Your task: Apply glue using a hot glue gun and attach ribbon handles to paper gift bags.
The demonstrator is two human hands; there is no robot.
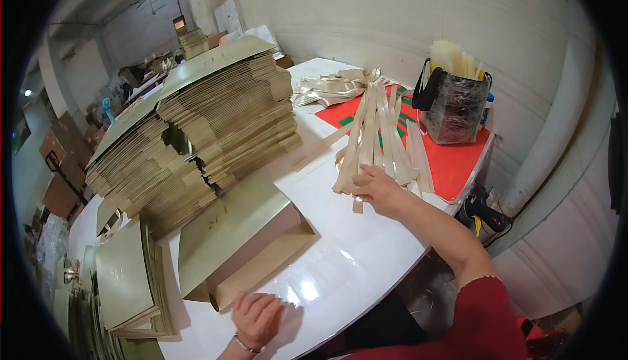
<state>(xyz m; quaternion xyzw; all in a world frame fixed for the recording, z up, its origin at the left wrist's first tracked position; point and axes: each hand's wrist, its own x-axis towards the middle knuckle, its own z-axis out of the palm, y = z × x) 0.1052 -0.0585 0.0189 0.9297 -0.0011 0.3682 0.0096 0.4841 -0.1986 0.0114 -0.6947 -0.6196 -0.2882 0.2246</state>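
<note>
My right hand (pixel 377 190) is over the near ends of a spread of cream satin ribbon strips (pixel 375 134), its fingertips at the strips. One strip end pokes out below the fingers, and whether they pinch it is hidden. Low in the view, my left hand (pixel 258 317), a bracelet at its wrist, hangs with curled fingers and nothing visible in them. Just beyond it, a gold-green paper bag (pixel 235 235) lies on its side, its open mouth facing right and towards me. The white table (pixel 338 262) is beneath.
A tall stack of flat gold-green paper bags (pixel 230 119) stands behind the opened bag. More bags (pixel 125 281) stand at left. Bunched ribbon (pixel 333 87) lies at the back. A plastic-wrapped container of glue sticks (pixel 454 107) rests on a red sheet (pixel 449 163). A black glue gun (pixel 485 210) hangs by the right edge.
</note>
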